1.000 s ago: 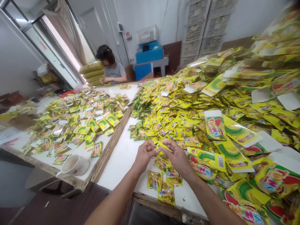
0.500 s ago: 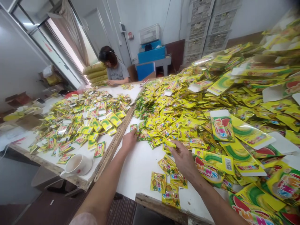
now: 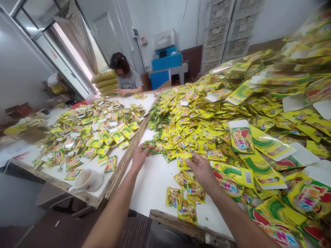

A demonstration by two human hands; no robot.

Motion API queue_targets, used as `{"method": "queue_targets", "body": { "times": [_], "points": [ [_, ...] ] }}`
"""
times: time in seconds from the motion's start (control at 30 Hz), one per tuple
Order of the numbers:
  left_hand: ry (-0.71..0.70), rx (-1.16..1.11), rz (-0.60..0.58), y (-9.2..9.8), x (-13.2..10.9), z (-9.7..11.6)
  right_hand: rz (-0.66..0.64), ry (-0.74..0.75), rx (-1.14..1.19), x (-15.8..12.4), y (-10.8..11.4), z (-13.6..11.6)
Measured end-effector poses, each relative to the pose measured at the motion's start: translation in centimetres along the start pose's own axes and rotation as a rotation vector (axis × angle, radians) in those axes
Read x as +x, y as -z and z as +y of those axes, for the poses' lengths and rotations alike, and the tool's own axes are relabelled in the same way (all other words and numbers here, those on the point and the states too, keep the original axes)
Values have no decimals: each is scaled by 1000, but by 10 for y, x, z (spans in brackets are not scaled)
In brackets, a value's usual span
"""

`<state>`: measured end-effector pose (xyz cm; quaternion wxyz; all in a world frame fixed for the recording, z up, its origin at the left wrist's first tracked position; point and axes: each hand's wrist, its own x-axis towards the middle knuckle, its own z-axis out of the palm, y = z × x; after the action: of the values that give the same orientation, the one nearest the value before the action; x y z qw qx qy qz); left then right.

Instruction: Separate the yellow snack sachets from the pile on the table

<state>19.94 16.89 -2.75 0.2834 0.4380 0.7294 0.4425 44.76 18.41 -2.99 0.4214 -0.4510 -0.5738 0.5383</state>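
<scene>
My left hand (image 3: 139, 157) pinches a small green sachet (image 3: 148, 144) at the near edge of the sachet pile, beside the wooden strip. Between the thumb and fingers of my right hand (image 3: 203, 169) is a yellow sachet (image 3: 183, 161), its flat face turned up. Below that hand several loose yellow sachets (image 3: 173, 197) lie on the white table (image 3: 144, 186). Ahead of both hands spreads a heap of yellow sachets (image 3: 191, 117), with some green sachets (image 3: 159, 119) along its left side. Flat yellow and green cartons (image 3: 241, 137) lie to the right of my right hand.
A wooden strip (image 3: 126, 156) divides the two tables. Filled small boxes (image 3: 103, 124) lie piled on the left table, near a white mug (image 3: 86, 179). Cartons (image 3: 305, 82) rise high at right. A co-worker (image 3: 128, 77) sits at the far end.
My left hand has shifted slightly left and nearer with the green sachet. The yellow sachet in my right hand has turned from edge-on to show its face.
</scene>
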Motion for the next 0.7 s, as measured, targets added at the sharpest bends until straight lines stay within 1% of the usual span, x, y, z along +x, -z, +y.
{"method": "queue_targets", "body": {
  "times": [0.03,0.1,0.17,0.23,0.27,0.33,0.43,0.5,0.53,0.6,0.63,0.7],
  "points": [
    [30,-100,-47,-5,-9,5,-14,-8,99,1,-1,1],
    [108,-315,-193,-20,-32,15,-34,0,234,2,-5,2],
    [161,-517,-335,-36,-54,26,-70,17,270,1,-7,3],
    [151,-626,-396,-50,-72,38,-98,22,214,0,-8,4],
    [136,-657,-399,-56,-78,43,-87,25,163,-1,-8,4],
    [113,-661,-359,-65,-84,51,-27,37,54,-2,-8,3],
    [119,-597,-256,-76,-84,60,77,69,-3,-4,-7,-1],
    [115,-585,-201,-81,-81,65,106,68,-25,-5,-5,-7],
    [107,-590,-192,-82,-80,68,100,57,-55,-6,-3,-10],
    [89,-605,-200,-84,-76,75,83,40,-132,-7,2,-20],
    [85,-606,-205,-85,-75,78,97,47,-157,-8,7,-25],
    [74,-579,-175,-89,-74,85,197,92,-146,-8,19,-37]
  ]
}}
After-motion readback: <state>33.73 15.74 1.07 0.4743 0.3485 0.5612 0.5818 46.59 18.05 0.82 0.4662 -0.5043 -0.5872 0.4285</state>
